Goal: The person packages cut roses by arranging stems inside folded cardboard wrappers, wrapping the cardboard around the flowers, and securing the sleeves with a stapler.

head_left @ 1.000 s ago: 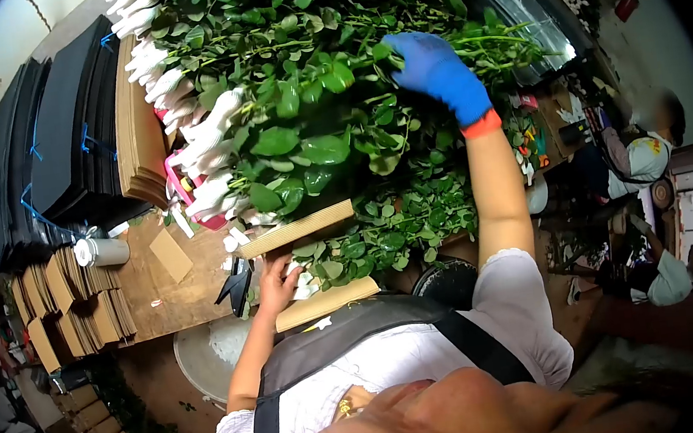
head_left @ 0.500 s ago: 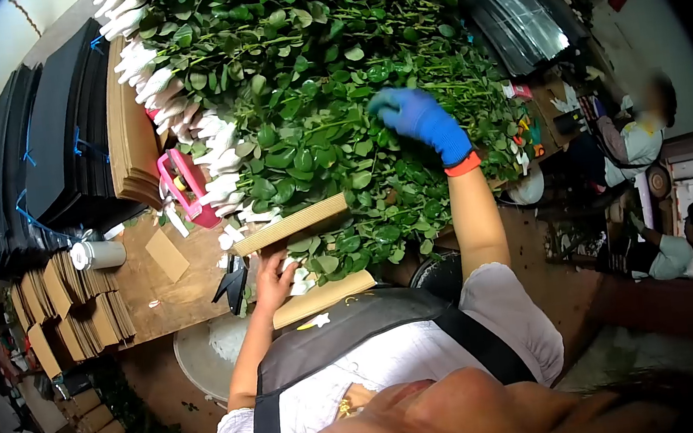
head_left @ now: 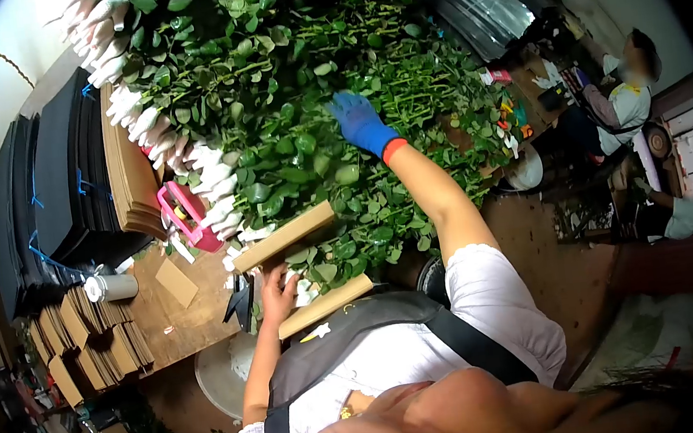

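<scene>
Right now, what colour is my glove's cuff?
The cuff is orange-red, clearest in the head view.

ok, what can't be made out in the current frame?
All head view:
- Left hand: fingers partly hidden behind the upper cardboard strip.
- Right hand: grip unclear, fingertips lost against foliage.
- Inside the white wraps: covered.
- Foliage's far extent: cut by top edge.
- Nearer co-worker: face blurred.

Leafy stems [head_left: 296,77] lie on the table [head_left: 162,323], right of the cardboard sheets [head_left: 130,173] and cup [head_left: 115,286].

Right arm [head_left: 445,205] stretched forward and inward, gloved right hand [head_left: 360,122] open, left arm [head_left: 264,364] reaching less far, bare left hand [head_left: 275,298] thumb apart
</scene>
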Available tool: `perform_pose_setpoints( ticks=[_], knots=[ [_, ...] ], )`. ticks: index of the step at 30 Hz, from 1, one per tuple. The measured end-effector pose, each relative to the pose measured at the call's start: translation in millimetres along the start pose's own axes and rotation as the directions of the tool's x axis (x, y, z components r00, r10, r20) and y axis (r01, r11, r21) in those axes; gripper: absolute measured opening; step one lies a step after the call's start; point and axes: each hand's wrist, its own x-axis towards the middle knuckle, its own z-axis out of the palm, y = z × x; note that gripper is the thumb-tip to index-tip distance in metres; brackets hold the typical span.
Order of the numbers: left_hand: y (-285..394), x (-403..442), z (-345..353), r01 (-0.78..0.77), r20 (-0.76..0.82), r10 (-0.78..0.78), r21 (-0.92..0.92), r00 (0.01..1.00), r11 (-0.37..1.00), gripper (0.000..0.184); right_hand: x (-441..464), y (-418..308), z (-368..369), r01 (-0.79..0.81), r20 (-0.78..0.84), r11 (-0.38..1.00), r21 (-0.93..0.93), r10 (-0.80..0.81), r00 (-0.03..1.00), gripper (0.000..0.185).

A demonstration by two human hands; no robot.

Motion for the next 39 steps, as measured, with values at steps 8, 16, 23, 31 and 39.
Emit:
perform_pose_setpoints(
  ticks=[8, 16, 23, 31, 39],
  knots=[
    [5, 1, -4, 0.053, 0.038, -0.055, 0.048, 0.998, 0.997, 0.038, -14, -11, -54, 0.098, 0.042, 0.989, 0.113, -0.103, 0.994, 0.044],
    [11, -1, -6, 0.003, 0.027, -0.005, 0.074, 1.000, 0.997, 0.040, 5, -13, -172, 0.037, -0.622, 0.998, -0.058, -0.065, 0.780, 0.028],
    [-13, 1, 2, 0.100, 0.021, -0.099, -0.072, 0.995, 0.992, 0.038, 52, -5, -133, 0.165, -0.221, 0.985, -0.046, -0.171, 0.960, 0.022],
    [-8, 0, -1, 0.050, 0.024, -0.050, 0.006, 0.998, 0.999, 0.038, 50, -8, -146, 0.116, -0.070, 0.991, 0.067, -0.111, 0.991, 0.035],
    [-1, 0, 1, 0.077, 0.013, -0.077, -0.004, 0.997, 0.997, 0.036, 59, -22, -87, 0.159, -0.006, 0.984, -0.084, -0.160, 0.987, 0.050]
  ],
)
